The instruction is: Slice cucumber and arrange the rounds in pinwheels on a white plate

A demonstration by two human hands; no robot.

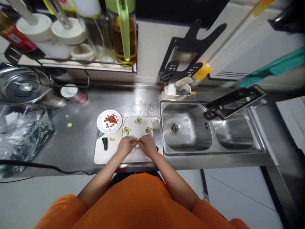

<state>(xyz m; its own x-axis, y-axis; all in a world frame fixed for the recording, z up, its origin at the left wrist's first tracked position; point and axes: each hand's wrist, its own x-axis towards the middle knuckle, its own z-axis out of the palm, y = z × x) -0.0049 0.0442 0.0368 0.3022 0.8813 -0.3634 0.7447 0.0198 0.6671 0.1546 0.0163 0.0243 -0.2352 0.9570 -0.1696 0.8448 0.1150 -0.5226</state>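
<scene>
A white square plate [137, 125] rests on the white cutting board [105, 156], with pinwheels of thin green-edged slices, probably cucumber, set around its rim. At the near rim, my left hand [127, 146] and my right hand [148, 145] meet with fingertips pinched over one such pinwheel [137, 144]. What is between the fingertips is too small to make out. Left of the plate stands a white round dish [101, 122] of small red pieces [111, 121]. A dark green cucumber end [105, 143] and a pale slice [112, 139] lie on the board. A knife blade [157, 132] shows beside my right hand.
The double sink [188, 127] with a black faucet [228, 101] lies to the right. A holder [176, 93] with scrubbers stands behind it. At left are a plastic bag of greens [26, 136], a lidded pot [26, 86] and a small jar [74, 93]. Above hangs a seasoning rack [78, 62].
</scene>
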